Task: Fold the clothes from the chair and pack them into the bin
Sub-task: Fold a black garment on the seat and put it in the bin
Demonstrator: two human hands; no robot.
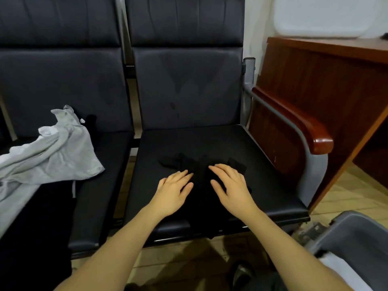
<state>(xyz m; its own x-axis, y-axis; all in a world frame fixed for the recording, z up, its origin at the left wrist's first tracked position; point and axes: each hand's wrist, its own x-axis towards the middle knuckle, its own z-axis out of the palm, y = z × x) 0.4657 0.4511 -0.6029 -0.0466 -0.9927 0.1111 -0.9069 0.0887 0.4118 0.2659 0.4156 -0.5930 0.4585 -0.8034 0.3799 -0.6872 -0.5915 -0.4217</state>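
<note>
Head view | my left hand point(175, 189) and right hand point(230, 184) lie flat, fingers straight and spread, pressing the black garment point(201, 175) on the chair seat point(262, 164), frame centre | grey garment point(52, 152) heaped on adjacent seat, left | grey bin point(357, 234) lower right, beside the chair.

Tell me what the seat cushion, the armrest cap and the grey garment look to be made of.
Seat cushion: smooth black leather or vinyl, by its dull sheen; which one is unclear.
Armrest cap: reddish-brown varnished wood, or a wood-look finish, glossy with highlights.
Grey garment: soft matte knit fabric, by its limp folds.
</note>
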